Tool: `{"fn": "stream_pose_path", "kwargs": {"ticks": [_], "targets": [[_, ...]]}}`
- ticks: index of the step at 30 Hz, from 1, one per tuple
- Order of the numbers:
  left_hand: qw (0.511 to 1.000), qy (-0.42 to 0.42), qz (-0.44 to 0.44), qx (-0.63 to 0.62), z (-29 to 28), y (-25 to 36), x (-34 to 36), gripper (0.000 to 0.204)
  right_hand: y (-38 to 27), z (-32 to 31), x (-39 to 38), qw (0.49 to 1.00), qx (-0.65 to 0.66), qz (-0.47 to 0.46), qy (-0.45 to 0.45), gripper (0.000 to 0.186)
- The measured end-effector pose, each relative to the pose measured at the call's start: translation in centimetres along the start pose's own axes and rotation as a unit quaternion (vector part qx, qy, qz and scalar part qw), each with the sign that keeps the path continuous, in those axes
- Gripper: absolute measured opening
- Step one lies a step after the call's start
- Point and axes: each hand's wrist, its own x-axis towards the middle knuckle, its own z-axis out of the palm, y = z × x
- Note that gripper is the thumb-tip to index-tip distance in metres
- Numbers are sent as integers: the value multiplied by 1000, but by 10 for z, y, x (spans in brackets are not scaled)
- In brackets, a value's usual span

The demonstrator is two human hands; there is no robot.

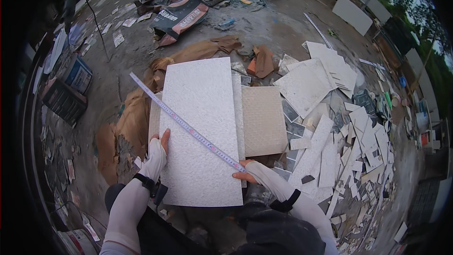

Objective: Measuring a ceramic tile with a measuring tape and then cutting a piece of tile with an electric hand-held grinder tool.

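Observation:
A large white textured tile (200,127) lies lengthwise before me on other tiles, its near end over my legs. A measuring tape strip (186,125) runs diagonally across it, its far end sticking out past the left edge. My left hand (162,142) is closed on the tile's left edge, thumb uppermost, the other fingers mostly hidden. At the right edge, my right hand (244,171) is closed round the near end of the tape, fingers against the tile. A beige tile (264,120) with a dimpled face shows from beneath, to the right.
Broken tile pieces (351,160) are strewn at the right, below a stack of pale tiles (309,85). Torn brown cardboard (130,118) lies at the left, near a dark crate (64,100) and a bucket (78,73). Crumpled sacks (181,16) lie at the far side.

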Motion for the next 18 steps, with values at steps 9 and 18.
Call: {"fn": "stream_pose_path", "kwargs": {"ticks": [9,18], "targets": [[994,46,12,97,14,1,1,73,-25,-13,-7,997,-2,75,2,39],[974,-5,48,219,6,16,3,75,-25,-12,-3,986,-140,85,14,47]]}}
